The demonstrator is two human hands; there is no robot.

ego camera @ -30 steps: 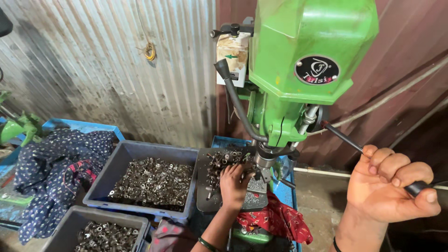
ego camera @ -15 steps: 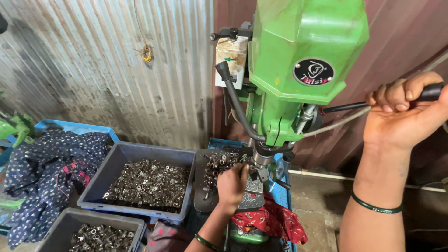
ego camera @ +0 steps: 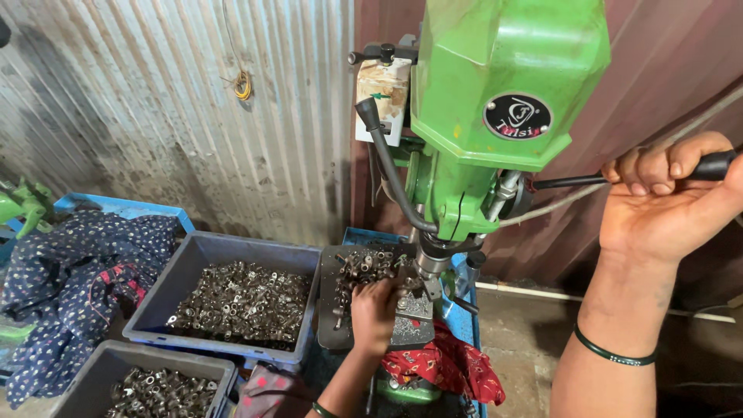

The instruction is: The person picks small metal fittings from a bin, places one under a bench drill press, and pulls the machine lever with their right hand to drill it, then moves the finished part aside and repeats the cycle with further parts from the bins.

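At three o'clock in the head view, my right hand [ego camera: 665, 201] is wrapped shut around the black grip of the feed handle [ego camera: 611, 179], and that handle has swung up from where it hung a second ago, low at four o'clock; half a second back it was already near this height. I judge the spindle [ego camera: 430, 267] has lifted off the work with it, so the piece under it is free to be swapped. At six o'clock my left hand [ego camera: 374, 312] has stayed on the dark machine table [ego camera: 334, 329], fingers curled down over a small metal part just beside the spindle; I cannot tell whether they pinch it or only press on it.

The drill press [ego camera: 503, 101] head is glossy green cast metal, faceted. Loose ring-like fittings, dull grey and oily, lie heaped on the table and fill the grey plastic bin [ego camera: 201, 259] at eight o'clock. A red patterned rag [ego camera: 445, 368] sags below the table, a soft blue printed cloth [ego camera: 70, 279] lies at nine, and the corrugated sheet wall [ego camera: 155, 108] is stained and ribbed
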